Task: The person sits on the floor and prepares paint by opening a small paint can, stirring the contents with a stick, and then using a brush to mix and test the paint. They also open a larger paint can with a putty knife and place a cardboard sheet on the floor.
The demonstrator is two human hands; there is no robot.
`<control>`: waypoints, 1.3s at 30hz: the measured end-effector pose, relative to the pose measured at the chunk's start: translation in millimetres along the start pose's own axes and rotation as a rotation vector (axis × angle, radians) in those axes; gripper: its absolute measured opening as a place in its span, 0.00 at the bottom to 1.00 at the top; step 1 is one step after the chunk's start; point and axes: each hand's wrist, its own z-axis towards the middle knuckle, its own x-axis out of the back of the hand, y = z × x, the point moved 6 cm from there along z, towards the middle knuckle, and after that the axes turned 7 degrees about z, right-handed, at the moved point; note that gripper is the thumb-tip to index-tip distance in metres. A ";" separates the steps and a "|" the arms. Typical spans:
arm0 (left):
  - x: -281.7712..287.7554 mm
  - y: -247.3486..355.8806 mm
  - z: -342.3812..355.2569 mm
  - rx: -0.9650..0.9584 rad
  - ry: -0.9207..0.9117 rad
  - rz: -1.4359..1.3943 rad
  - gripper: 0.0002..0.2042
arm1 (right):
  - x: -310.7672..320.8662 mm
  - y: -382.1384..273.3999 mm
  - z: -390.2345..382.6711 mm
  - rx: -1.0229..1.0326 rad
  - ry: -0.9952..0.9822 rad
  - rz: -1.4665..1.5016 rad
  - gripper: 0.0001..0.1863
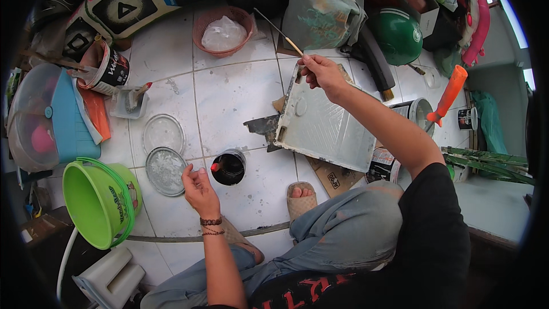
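My right hand (pixel 320 74) grips the pale wooden end of a long thin tool (pixel 291 42), its darker narrow length pointing up and left, over the top edge of a paint tray (pixel 331 131) smeared with pale paint. My left hand (pixel 199 189) has loosely curled fingers apart, holding nothing, beside a grey round lid (pixel 164 171). Another lid (pixel 162 135) lies just beyond it. Right of my left hand stands a can (pixel 231 169) with dark contents and a red-tipped handle (pixel 216 166) in it. Under and beside the tray are cardboard (pixel 333 180) and a dark scrap (pixel 261 129).
A green bucket (pixel 91 200), a blue tub (pixel 80 131), paint pots (pixel 106 77) and a pink basket (pixel 207 41) sit left and behind. At right are a green helmet (pixel 394 34), an orange roller handle (pixel 451 91) and a metal can (pixel 423 114). A grey stool (pixel 111 277) is lower left.
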 end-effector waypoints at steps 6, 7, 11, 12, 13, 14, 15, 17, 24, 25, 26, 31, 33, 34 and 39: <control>-7.4 8.5 6.2 -0.010 -0.004 -0.021 0.13 | 63.4 99.9 -112.1 -0.053 0.268 0.198 0.16; -5.1 5.4 7.7 -0.010 -0.017 -0.028 0.14 | 59.5 122.5 -128.5 -0.079 0.289 0.238 0.16; -3.9 -6.9 12.5 0.004 -0.072 -0.086 0.14 | 47.6 175.8 -168.2 -0.129 0.412 0.383 0.16; -5.3 -9.2 12.6 0.016 -0.076 -0.103 0.14 | 43.6 181.2 -170.4 -0.126 0.422 0.409 0.16; 1.8 -13.4 12.7 0.039 -0.058 -0.112 0.14 | 36.2 183.8 -171.6 -0.128 0.412 0.409 0.16; 5.9 -12.9 11.8 0.030 -0.043 -0.093 0.14 | 29.1 187.8 -171.2 -0.139 0.377 0.416 0.16; 2.3 -12.9 8.4 0.068 -0.002 -0.127 0.12 | 24.5 190.5 -170.4 -0.155 0.339 0.419 0.16; -0.1 -16.1 6.0 0.088 -0.015 -0.066 0.11 | 15.2 185.5 -169.6 -0.128 0.248 0.360 0.16; 9.7 -101.5 -37.8 0.488 0.022 0.188 0.09 | -27.7 172.6 -134.5 -0.157 -0.024 0.098 0.16; 10.3 -99.1 -43.8 0.507 -0.017 0.278 0.09 | -32.9 170.1 -130.1 -0.159 -0.069 0.102 0.16; 13.7 -104.3 -49.3 0.491 0.012 0.264 0.10 | -39.2 167.9 -126.9 -0.162 -0.111 0.109 0.16; 23.7 -122.6 -64.3 0.641 -0.096 0.332 0.11 | -73.1 140.0 -104.3 -0.115 -0.301 0.018 0.16; 25.1 -131.2 -71.7 0.646 -0.139 0.350 0.12 | -85.8 129.2 -88.7 -0.118 -0.341 -0.052 0.16; 21.4 -136.1 -75.7 0.624 -0.168 0.359 0.13 | -90.5 123.7 -81.1 -0.096 -0.371 -0.089 0.17; 24.9 -134.8 -95.0 0.356 -0.132 0.473 0.12 | -130.7 130.8 -47.5 -0.119 -0.512 -0.210 0.18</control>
